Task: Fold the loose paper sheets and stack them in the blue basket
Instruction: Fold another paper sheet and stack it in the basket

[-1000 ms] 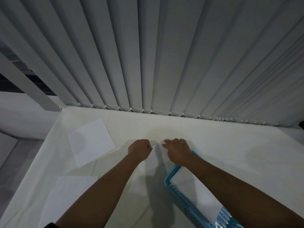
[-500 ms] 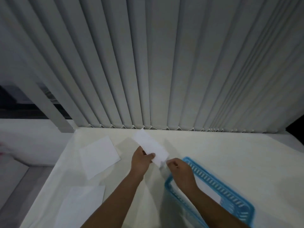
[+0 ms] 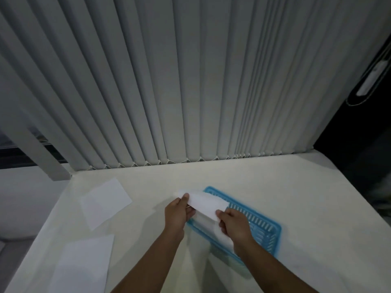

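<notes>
Both hands are now pinching the folded sheet (image 3: 203, 203) over the blue basket (image 3: 267, 226), left hand (image 3: 177, 214) at its far-left end, right hand (image 3: 234, 224) at its near-right corner; half a second earlier it was left of the basket.

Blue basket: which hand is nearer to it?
Right. The right hand is over the blue basket, pinching the folded paper sheet at its near end. The left hand holds the sheet's other end just beyond the basket's left rim.
</notes>
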Action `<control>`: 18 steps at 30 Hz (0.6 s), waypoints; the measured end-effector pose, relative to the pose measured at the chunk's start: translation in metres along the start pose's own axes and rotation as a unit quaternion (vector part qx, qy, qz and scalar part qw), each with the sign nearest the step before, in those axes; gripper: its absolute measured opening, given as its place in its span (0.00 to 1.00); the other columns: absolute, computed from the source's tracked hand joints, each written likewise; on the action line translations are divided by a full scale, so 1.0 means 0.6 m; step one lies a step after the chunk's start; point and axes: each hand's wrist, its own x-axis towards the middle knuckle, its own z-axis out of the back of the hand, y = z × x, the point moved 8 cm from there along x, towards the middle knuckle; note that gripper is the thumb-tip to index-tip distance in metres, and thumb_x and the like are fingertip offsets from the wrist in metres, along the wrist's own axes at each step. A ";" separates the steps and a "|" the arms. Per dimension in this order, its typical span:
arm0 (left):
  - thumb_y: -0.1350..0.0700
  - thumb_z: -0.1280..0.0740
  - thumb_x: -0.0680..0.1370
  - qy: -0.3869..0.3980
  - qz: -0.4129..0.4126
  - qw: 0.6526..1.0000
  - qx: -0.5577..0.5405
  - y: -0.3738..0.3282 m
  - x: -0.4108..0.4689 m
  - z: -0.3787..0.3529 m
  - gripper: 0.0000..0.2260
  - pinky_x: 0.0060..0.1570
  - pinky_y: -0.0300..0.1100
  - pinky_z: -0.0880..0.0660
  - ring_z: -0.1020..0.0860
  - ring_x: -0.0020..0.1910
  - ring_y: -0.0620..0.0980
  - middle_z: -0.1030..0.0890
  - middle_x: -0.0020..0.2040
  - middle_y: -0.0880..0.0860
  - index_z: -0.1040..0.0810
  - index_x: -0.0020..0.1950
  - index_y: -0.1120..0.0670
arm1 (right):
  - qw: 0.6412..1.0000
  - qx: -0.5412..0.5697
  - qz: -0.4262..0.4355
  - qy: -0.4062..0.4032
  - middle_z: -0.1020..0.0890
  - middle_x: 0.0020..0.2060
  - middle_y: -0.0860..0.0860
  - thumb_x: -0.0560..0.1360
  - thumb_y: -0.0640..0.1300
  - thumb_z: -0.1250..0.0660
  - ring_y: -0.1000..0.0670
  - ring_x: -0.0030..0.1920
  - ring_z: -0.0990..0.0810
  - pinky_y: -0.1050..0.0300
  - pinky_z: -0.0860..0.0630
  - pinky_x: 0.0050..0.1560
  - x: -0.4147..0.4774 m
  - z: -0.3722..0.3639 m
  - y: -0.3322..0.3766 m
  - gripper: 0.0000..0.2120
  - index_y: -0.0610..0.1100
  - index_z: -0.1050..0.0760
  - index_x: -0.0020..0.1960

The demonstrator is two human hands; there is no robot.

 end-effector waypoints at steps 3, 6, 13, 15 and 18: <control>0.57 0.34 0.78 0.022 -0.009 1.000 0.011 0.003 -0.007 -0.020 0.06 0.44 0.41 0.21 0.20 0.40 0.50 0.18 0.44 0.56 0.22 0.46 0.59 | 0.999 -0.012 0.009 -0.034 0.26 0.28 0.46 0.73 0.37 0.30 0.50 0.28 0.28 0.58 0.32 0.32 -0.011 0.054 -0.016 0.10 0.41 0.28 0.35; 0.57 0.34 0.78 0.030 -0.035 0.996 0.076 0.004 -0.006 -0.033 0.06 0.46 0.44 0.21 0.19 0.40 0.51 0.17 0.40 0.55 0.19 0.46 0.58 | 0.998 -0.025 0.010 -0.060 0.23 0.31 0.46 0.74 0.38 0.31 0.50 0.31 0.26 0.59 0.31 0.32 -0.015 0.098 -0.030 0.08 0.40 0.24 0.36; 0.55 0.39 0.78 0.037 -0.162 0.904 0.395 0.000 0.015 -0.035 0.10 0.55 0.45 0.27 0.20 0.52 0.55 0.16 0.49 0.53 0.17 0.46 0.52 | 0.989 -0.131 -0.017 -0.072 0.21 0.29 0.43 0.71 0.38 0.30 0.46 0.31 0.24 0.54 0.31 0.35 -0.008 0.135 -0.091 0.14 0.41 0.25 0.28; 0.55 0.43 0.80 0.033 -0.208 0.847 0.488 0.002 0.018 -0.042 0.13 0.56 0.44 0.29 0.22 0.55 0.56 0.18 0.55 0.55 0.19 0.54 0.56 | 0.988 -0.130 -0.016 -0.082 0.20 0.31 0.43 0.70 0.40 0.29 0.46 0.32 0.23 0.53 0.30 0.37 -0.007 0.134 -0.102 0.11 0.41 0.25 0.30; 0.59 0.42 0.80 0.013 -0.277 0.786 0.552 0.002 0.022 -0.048 0.13 0.59 0.48 0.28 0.24 0.59 0.56 0.19 0.58 0.56 0.20 0.58 0.55 | 0.988 -0.110 -0.013 -0.105 0.17 0.36 0.45 0.73 0.45 0.31 0.46 0.35 0.22 0.53 0.27 0.41 -0.007 0.137 -0.106 0.09 0.41 0.23 0.37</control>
